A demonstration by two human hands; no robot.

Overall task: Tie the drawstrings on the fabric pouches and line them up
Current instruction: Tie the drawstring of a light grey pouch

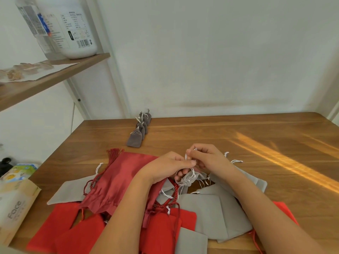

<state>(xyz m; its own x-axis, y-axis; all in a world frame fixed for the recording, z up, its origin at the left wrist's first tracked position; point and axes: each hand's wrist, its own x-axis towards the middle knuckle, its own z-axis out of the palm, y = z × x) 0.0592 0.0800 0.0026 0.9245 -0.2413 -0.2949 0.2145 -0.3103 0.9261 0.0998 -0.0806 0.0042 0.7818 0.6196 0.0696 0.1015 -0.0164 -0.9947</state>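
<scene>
Your left hand [170,166] holds a small grey pouch [189,178] with curled fingers, just above the pile at the near middle of the wooden table [238,136]. Your right hand [207,158], touching the left one, pinches the white drawstring [186,157] of this pouch, which makes a loop between both thumbs. Under your hands lie flat grey pouches [211,208], bright red pouches [60,226] and a dark red satin pouch [121,176]. At the far left, a row of tied grey pouches [140,129] stands in a line toward the wall. A tissue pack [16,206] lies at the near left edge.
</scene>
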